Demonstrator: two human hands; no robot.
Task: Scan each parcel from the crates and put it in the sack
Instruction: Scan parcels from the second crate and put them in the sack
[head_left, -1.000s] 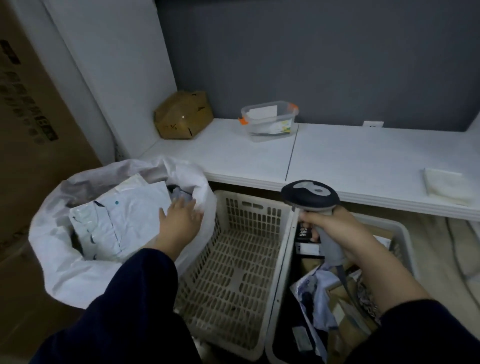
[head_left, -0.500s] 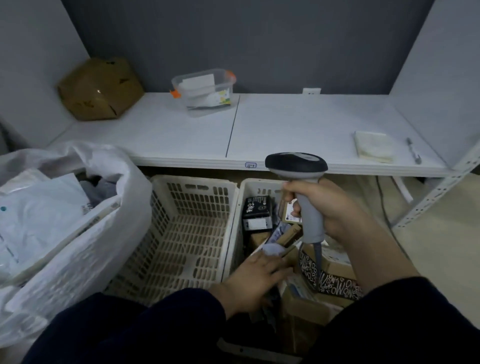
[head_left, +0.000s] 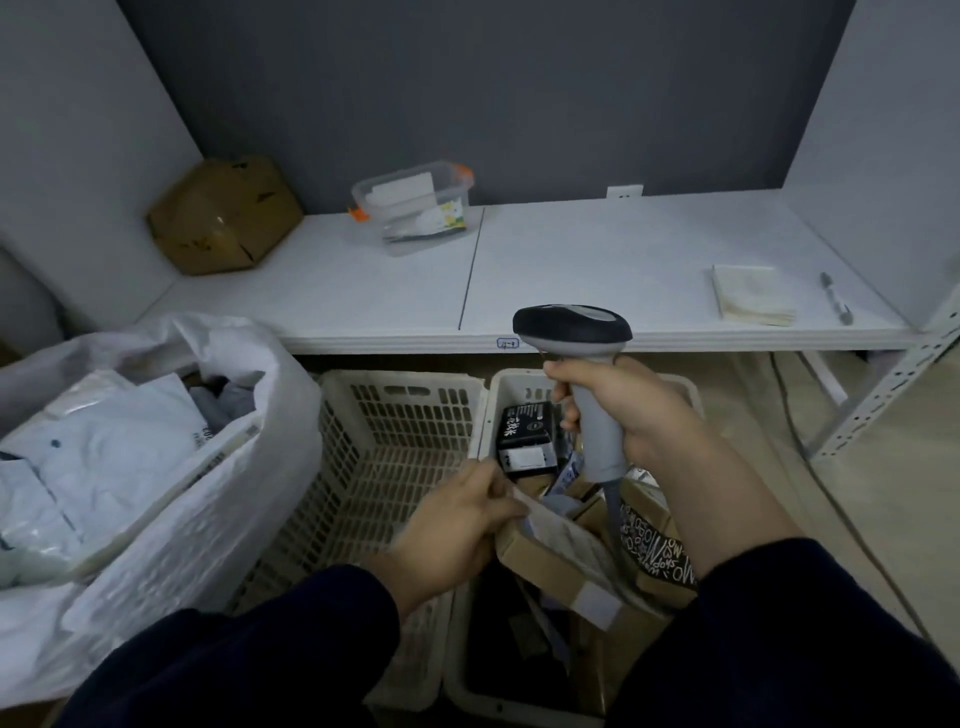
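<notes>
L hand (head_left: 457, 530) pinches the brown parcel (head_left: 550, 558) by its left edge, tilted in the right crate (head_left: 519, 376). R hand (head_left: 628, 410) wrapped round scanner (head_left: 571, 325) at 12. Sack (head_left: 171, 530) at 9, mouth open, left crate (head_left: 405, 379) btwn.

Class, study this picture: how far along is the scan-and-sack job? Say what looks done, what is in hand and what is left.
Done: the sack holds several white mailers, and the left crate shows no parcels. In hand: the left hand grips a cardboard parcel in the right crate; the right hand holds the scanner above it. Left: scanning and sacking that parcel, then the black box and others.
</notes>
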